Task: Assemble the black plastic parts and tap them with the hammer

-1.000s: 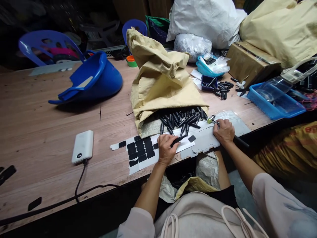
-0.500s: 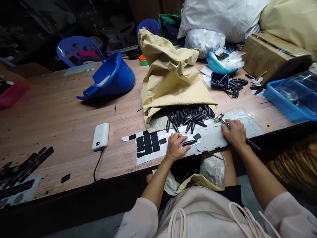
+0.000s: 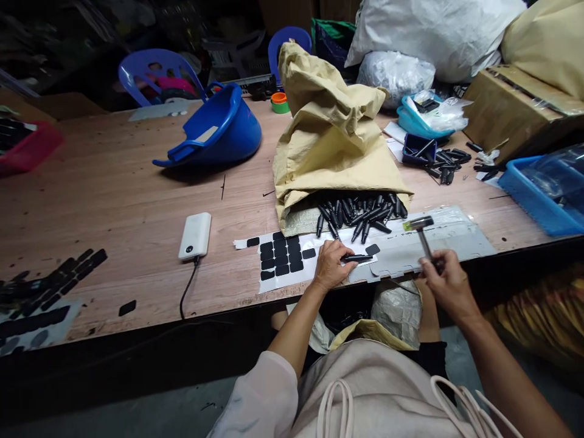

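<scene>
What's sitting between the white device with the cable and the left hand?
In the head view, wooden tabletop, then a white sheet bearing black patches, lies between the white device and the left hand.

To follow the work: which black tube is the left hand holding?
The tube between thumb and forefinger of the left hand, apart from the pile by the sack.

On the pale wood-grained desk (image 3: 114, 194), a blue plastic basin (image 3: 223, 134) is tipped, its mouth turned left. Nearer the front edge, a white rounded plastic power bank (image 3: 196, 233) is joined to a thin black cable (image 3: 185, 291). Beyond the basin, a purple plastic chair (image 3: 176, 66) is partly hidden. A small round orange dish (image 3: 278, 97) is stacked on a green dish (image 3: 281, 108). At the right, a bright-blue plastic basket (image 3: 531, 198) is placed near a brown cardboard box (image 3: 502, 118).
</scene>
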`<control>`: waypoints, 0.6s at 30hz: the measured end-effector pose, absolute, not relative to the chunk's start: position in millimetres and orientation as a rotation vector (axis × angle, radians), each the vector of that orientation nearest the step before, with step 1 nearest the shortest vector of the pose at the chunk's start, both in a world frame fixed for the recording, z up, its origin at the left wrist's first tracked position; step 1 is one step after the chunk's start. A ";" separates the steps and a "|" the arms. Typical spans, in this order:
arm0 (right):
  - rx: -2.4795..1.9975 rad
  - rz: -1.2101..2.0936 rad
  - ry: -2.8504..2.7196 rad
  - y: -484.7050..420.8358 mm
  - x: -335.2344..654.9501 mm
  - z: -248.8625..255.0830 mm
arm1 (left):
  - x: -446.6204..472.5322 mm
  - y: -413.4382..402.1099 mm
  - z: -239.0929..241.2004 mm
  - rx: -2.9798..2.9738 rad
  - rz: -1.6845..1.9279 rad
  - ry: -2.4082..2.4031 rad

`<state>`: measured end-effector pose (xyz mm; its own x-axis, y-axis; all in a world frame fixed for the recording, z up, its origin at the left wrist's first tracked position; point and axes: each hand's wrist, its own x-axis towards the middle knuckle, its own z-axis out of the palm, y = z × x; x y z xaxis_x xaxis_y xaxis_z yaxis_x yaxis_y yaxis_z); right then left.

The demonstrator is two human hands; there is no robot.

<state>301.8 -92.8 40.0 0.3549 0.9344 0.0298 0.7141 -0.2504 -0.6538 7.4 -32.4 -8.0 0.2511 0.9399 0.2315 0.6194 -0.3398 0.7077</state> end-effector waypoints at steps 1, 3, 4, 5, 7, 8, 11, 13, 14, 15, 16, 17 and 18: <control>-1.947 0.587 -1.466 -101.0 287.6 41.2 | 7.5 -32.2 -8.3 2.049 0.880 1.418; -1.823 0.644 -1.543 -115.2 260.1 40.6 | 7.8 -31.9 -8.3 2.045 0.868 1.419; -1.794 0.661 -1.579 -120.7 248.2 39.2 | 8.0 -32.0 -8.1 2.043 0.864 1.414; -1.768 0.665 -1.604 -125.1 238.1 37.1 | 8.1 -32.1 -7.6 2.041 0.862 1.408; -1.723 0.664 -1.645 -130.9 223.9 32.2 | 8.2 -32.4 -6.4 2.041 0.859 1.398; -1.698 0.656 -1.660 -132.6 219.5 29.8 | 8.2 -32.5 -5.7 2.042 0.856 1.396; -1.631 0.624 -1.707 -134.9 213.2 24.1 | 8.3 -32.3 -4.3 2.040 0.848 1.395; -1.603 0.617 -1.736 -134.9 211.6 22.5 | 8.7 -31.9 -4.0 2.027 0.846 1.400; -1.599 0.615 -1.746 -134.6 210.9 22.3 | 9.0 -31.6 -4.0 2.017 0.843 1.404; -1.602 0.613 -1.752 -134.2 210.2 22.4 | 9.3 -31.4 -3.9 2.006 0.839 1.409; -1.607 0.609 -1.754 -133.6 209.4 22.6 | 9.7 -31.1 -3.7 1.998 0.834 1.414; -1.611 0.603 -1.754 -133.0 208.7 22.9 | 10.0 -31.0 -3.3 1.993 0.828 1.418; -1.612 0.599 -1.755 -132.3 208.0 23.2 | 10.3 -30.8 -2.8 1.991 0.822 1.423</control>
